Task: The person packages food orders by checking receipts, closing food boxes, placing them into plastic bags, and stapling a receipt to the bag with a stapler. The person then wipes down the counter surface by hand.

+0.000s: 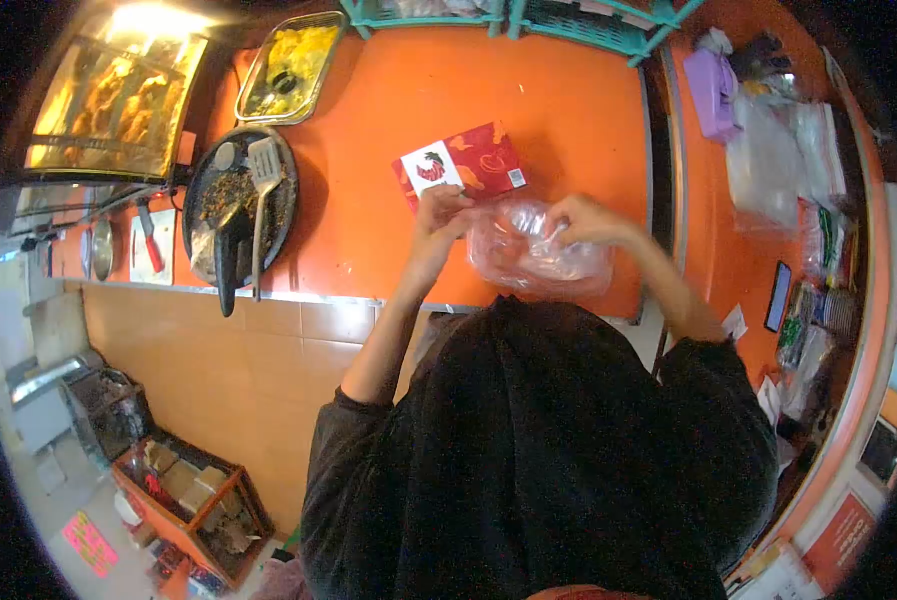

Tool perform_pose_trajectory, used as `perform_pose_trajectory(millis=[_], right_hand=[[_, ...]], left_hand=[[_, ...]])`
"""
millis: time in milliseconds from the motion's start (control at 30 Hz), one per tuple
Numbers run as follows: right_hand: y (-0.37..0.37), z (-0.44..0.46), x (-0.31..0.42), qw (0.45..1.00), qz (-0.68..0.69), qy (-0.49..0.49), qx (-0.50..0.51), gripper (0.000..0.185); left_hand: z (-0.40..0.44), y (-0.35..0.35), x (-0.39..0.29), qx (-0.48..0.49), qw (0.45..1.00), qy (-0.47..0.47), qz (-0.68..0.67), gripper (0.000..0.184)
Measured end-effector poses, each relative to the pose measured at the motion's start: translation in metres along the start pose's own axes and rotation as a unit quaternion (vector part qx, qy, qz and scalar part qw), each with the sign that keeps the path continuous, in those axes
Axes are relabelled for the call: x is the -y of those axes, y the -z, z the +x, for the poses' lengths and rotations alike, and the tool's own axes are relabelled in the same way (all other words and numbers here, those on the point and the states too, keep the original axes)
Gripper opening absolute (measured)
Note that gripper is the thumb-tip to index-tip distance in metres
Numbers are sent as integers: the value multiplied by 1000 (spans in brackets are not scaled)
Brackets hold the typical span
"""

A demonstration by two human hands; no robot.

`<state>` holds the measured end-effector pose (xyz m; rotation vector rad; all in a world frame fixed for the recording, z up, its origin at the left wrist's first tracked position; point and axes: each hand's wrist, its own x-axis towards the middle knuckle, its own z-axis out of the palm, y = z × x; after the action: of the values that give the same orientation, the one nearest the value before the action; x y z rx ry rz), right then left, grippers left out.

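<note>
A clear, crinkled plastic bag (538, 262) lies between my two hands over the orange counter. My left hand (436, 222) has its fingertips closed at the bag's left edge, close to the near side of a red patterned carton (488, 158). On the bag's upper right part my right hand (580, 222) pinches the thin plastic. The carton has a white panel with a rooster picture and sits just beyond the bag. Glare and folds hide whatever may be inside the bag.
Left on the orange counter (368, 120) stand a dark stone mortar (290, 215) with a spatula (265, 165) and a metal tray (325, 100) of yellow food. A lit glass case (118, 110) is farther left. Teal racks (578, 38) line the back; plastic bags (768, 160) lie right.
</note>
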<state>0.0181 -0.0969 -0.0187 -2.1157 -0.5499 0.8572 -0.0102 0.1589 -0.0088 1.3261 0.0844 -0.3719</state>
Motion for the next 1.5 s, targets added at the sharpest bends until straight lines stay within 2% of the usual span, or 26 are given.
perform_pose_trajectory(millis=[67,133,167,267,300,333,367,433,467,500,533,567,633,667,833,933,1033,1100,1167,1233,1300,1367,1400,1433,1467,1500], right_hand=[[-52,-1,-54,997,-33,-62,-15,23],[-79,-6,-73,938,-255,-73,-224,34],[-76,-12,-78,938,-253,-74,-224,34],[-41,-48,-38,976,-81,-34,-202,39],[-22,-52,-19,975,-81,-34,-203,39],[-3,-51,3,963,-80,-137,-220,37],[6,-43,14,939,-77,-238,-234,38],[2,20,-18,916,-34,-71,-393,43],[0,54,-24,935,32,-74,-345,46],[-5,84,-27,948,98,-77,-294,50],[-20,114,-32,907,349,-50,-230,55],[-30,132,-38,804,575,-19,-148,61],[-23,128,-31,831,535,-14,-152,62],[-21,125,-29,856,493,-13,-156,64],[14,14,43,825,496,-37,-270,59],[14,-50,39,837,455,-59,-299,58],[-20,-80,20,825,448,-123,-321,60],[-59,-74,-28,807,461,-169,-327,61],[-104,-54,-96,818,361,-152,-421,65],[-90,-70,-82,836,327,-169,-407,61],[-78,-87,-73,853,296,-190,-386,58],[-55,-97,-82,775,327,-267,-470,55],[-58,-88,-96,782,190,-278,-525,46],[-65,-74,-116,781,192,-279,-524,46],[-76,-60,-137,799,277,-249,-473,43],[-80,-51,-150,807,357,-214,-418,39]], left_hand=[[3,20,29,-70,979,-143,124,37],[5,42,37,-211,926,-152,274,44],[8,58,44,-209,926,-151,275,44],[22,81,53,-242,938,-89,231,49],[25,80,49,-226,958,-7,178,50],[28,79,46,-210,967,76,123,52],[34,78,48,-211,967,76,124,52],[46,70,55,-198,965,171,24,61],[49,67,54,-199,965,172,26,61],[51,63,52,-120,974,181,-64,55],[55,60,50,-39,970,185,-154,49],[60,60,53,-39,970,184,-152,49],[61,54,52,-12,972,74,-225,39],[59,58,50,7,969,93,-228,34],[30,3,-21,8,984,59,-168,41],[1,-35,-43,68,986,122,-88,41],[-5,-44,-2,135,964,213,-87,44],[8,-33,59,163,954,242,-71,50],[11,-30,84,187,943,270,-54,57],[10,-30,72,137,953,217,161,59],[14,-10,77,127,965,218,66,55],[44,32,134,-40,971,53,230,46],[47,24,134,-39,971,53,231,46],[46,13,134,-42,976,125,174,40],[46,6,134,-45,972,197,117,35],[54,7,139,-44,972,197,119,35]])
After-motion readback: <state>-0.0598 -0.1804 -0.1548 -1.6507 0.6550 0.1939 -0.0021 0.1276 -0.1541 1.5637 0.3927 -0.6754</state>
